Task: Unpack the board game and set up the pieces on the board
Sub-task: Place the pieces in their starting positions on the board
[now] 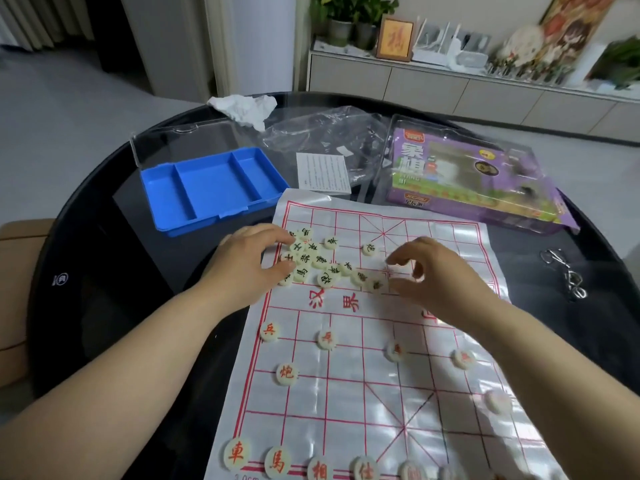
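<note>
Black-lettered pieces [313, 263] sit heaped between your hands: left hand [249, 258] rests open on them, right hand [436, 275] fingers [403, 259] loosely curled, empty, just beside.

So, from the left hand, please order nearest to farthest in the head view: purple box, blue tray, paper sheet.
1. Blue tray, just beyond the left hand.
2. Paper sheet, farther back and right.
3. Purple box, far right.

Domestic living room. Evidence: low sideboard [450, 88] against the wall carrying potted plants [349, 15], framed calligraphy [395, 38] and a router [436, 46]; round black glass table [104, 220]; curtain [31, 19].
</note>
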The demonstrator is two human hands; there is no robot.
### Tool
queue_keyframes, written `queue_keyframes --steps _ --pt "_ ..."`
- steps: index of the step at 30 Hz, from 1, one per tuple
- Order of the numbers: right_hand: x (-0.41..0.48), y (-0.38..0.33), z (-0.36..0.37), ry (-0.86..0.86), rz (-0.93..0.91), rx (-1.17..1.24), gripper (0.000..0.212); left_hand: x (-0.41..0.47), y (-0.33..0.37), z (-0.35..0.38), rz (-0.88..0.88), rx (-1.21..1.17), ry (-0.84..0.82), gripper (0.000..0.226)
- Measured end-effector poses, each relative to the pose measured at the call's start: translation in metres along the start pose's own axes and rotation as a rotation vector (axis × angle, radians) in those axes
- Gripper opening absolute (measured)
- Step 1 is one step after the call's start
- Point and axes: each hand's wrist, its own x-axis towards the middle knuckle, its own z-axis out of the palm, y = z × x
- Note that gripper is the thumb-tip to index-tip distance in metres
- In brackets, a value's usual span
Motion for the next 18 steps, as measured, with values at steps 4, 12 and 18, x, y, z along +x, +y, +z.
queue_keyframes --steps 4,12,18 --pt "0.012 0.015 0.003 -0.082 0.068 0.079 0.036 0.014 0.009 -0.002 -0.011 0.089 0.030 0.041" --pt "0.014 0.009 0.010 -0.157 -0.074 0.098 0.037 0.030 0.007 0.014 0.055 -0.053 -0.069 0.041" --pt "0.013 -0.002 0.019 -0.118 -0.062 0.026 0.039 0.032 0.005 0.017 0.072 -0.066 -0.031 0.038"
